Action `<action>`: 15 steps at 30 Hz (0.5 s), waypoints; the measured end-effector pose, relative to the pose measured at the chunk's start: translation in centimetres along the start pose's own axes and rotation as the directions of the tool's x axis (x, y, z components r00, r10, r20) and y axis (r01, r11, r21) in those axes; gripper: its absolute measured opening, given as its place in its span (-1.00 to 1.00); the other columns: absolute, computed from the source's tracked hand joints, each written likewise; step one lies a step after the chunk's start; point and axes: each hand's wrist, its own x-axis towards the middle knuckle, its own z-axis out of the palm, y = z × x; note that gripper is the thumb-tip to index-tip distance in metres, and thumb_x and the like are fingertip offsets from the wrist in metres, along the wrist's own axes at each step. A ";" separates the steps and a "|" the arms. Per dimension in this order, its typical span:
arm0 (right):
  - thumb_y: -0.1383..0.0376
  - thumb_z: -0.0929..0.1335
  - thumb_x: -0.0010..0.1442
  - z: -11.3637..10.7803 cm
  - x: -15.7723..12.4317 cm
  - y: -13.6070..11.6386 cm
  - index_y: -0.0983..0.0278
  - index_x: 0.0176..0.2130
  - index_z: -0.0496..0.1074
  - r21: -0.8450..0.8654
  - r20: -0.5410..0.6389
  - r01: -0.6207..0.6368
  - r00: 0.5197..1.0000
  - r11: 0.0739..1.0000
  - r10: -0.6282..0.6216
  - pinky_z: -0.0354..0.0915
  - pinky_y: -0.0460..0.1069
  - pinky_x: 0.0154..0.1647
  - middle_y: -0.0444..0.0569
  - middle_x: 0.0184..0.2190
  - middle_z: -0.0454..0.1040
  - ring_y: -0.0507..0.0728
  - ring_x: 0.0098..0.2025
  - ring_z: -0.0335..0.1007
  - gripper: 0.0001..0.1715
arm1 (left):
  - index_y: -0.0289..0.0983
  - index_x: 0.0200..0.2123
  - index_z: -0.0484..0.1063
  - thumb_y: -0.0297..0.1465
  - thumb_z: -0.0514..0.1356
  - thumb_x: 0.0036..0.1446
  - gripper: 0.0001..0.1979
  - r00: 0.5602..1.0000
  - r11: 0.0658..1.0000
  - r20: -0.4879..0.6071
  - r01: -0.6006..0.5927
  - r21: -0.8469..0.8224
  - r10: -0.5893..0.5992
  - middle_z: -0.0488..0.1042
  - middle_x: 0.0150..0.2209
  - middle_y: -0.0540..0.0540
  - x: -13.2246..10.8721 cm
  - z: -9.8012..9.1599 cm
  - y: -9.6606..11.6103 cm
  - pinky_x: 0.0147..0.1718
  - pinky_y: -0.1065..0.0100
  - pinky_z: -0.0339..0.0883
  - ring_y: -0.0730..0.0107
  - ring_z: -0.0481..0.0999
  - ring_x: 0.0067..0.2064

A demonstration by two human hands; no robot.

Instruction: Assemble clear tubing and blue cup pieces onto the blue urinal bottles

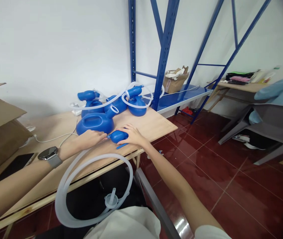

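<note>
My right hand (131,134) is wrapped round a rounded blue plastic piece (118,136) with a narrow tip, just above the front of the table. At that tip my left hand (93,138) is closed, its fingertips pinching the narrow end; whether the tube is joined there is hidden. A clear flexible tube (129,176) runs from below my left hand and loops over my lap, with a clear cap (111,200) on it. A blue strip (122,146) lies under the rounded piece. Behind my left hand sits a blue jug-like bottle (95,122) with a handle recess and a white-rimmed mouth.
More blue bottles (138,108) with coiled tubes stand at the back of the wooden table (156,124). A cardboard box (3,139) and a phone (13,167) lie left. Blue shelving (165,53) rises behind; a grey chair (268,126) stands right.
</note>
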 end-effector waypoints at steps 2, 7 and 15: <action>-0.07 0.62 0.05 -0.1 0.0 -0.1 0.15 0.26 0.51 0.001 0.005 0.003 1.000 1.000 -0.003 0.30 0.20 0.28 0.07 0.08 0.55 0.31 0.14 0.38 -0.12 | -0.26 -0.19 0.51 -0.10 -0.11 0.53 -0.49 1.000 1.000 -0.018 0.002 0.016 -0.001 0.59 -0.26 -0.19 0.2 0.3 0.0 -0.31 0.31 0.31 0.22 0.60 -0.27; -0.08 0.61 0.06 -0.1 0.0 -0.1 0.19 0.26 0.50 -0.001 0.001 0.010 1.000 1.000 -0.010 0.28 0.20 0.30 0.09 0.09 0.55 0.31 0.13 0.38 -0.11 | -0.25 -0.17 0.51 -0.19 -0.08 0.53 -0.57 0.999 0.999 -0.036 -0.015 0.030 0.016 0.58 -0.29 -0.19 0.3 0.7 0.2 -0.24 0.29 0.38 0.21 0.61 -0.27; -0.10 0.60 0.07 0.3 0.0 0.3 0.14 0.27 0.50 -0.004 0.004 0.001 1.000 1.000 -0.001 0.29 0.21 0.28 0.09 0.10 0.54 0.32 0.15 0.38 -0.11 | -0.31 -0.10 0.46 -0.56 -0.02 0.38 -0.74 0.998 0.981 0.058 0.004 0.194 -0.015 0.56 -0.26 -0.24 0.1 -0.1 2.6 -0.31 0.23 0.40 0.15 0.60 -0.31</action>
